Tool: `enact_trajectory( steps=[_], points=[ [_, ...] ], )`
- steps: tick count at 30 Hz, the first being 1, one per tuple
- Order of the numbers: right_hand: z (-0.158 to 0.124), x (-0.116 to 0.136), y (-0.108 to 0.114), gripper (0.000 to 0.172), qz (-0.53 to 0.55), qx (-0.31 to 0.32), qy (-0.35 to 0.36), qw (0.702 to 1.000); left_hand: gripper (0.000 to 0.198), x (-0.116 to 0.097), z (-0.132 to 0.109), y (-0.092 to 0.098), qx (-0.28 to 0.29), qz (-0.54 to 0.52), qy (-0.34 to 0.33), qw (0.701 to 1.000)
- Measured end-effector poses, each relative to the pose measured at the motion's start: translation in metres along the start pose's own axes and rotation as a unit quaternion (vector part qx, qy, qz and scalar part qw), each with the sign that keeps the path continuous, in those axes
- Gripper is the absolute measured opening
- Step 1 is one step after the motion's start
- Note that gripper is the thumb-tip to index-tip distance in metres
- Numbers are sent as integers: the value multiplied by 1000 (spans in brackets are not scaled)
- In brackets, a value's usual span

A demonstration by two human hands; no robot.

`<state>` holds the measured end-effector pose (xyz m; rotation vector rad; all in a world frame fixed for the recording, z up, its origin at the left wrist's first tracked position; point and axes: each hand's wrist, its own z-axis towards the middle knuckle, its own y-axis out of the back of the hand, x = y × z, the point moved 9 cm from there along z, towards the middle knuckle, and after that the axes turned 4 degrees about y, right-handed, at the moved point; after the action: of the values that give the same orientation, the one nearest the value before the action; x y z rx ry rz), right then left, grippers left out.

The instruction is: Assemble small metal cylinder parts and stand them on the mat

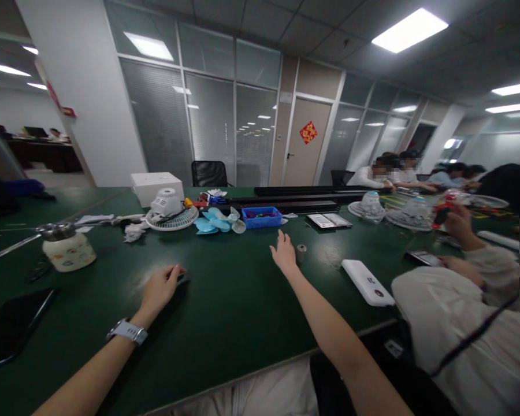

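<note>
My left hand [159,290], with a watch [127,331] on its wrist, is held just over the green table [225,306]. Its fingers are closed together around something small and dark that I cannot make out. My right hand [285,252] reaches forward, palm down, its fingers apart and holding nothing. Right beside it stands a small grey metallic cylinder [301,253]; whether they touch is unclear. Beyond that hand are a blue bin [262,217] with small parts inside and light blue fan blades [216,221].
To the left are a tablet [15,323], a patterned jar [69,248], a white fan head [167,203] and a white box [156,188]. A white case [367,283] lies at right, near a co-worker's sleeve [442,294]. Black bars [286,203] cross the back.
</note>
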<state>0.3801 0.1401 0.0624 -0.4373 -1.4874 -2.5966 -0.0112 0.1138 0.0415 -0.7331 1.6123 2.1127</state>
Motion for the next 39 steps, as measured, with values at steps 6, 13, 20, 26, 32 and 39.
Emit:
enact_trajectory(
  steps=[6,13,20,26,32,39],
  points=[
    [-9,4,-2,52,79,3,-3,997,53,-14,-1,-11,23,-49,-46,997],
    [-72,147,-27,61,220,90,182,954,48,-66,-30,-20,14,-116,-185,976],
    [-97,191,-30,66,253,117,256,926,38,-71,-33,-19,-10,-149,-190,970],
    [-94,186,-28,70,262,108,243,928,39,-62,-19,-12,-43,-174,-158,971],
    [-92,172,-11,58,229,102,224,942,39,-29,-9,-5,-2,-67,-147,987],
    [-90,165,-4,41,174,82,240,951,28,-18,-8,-30,58,68,-166,982]
  ],
)
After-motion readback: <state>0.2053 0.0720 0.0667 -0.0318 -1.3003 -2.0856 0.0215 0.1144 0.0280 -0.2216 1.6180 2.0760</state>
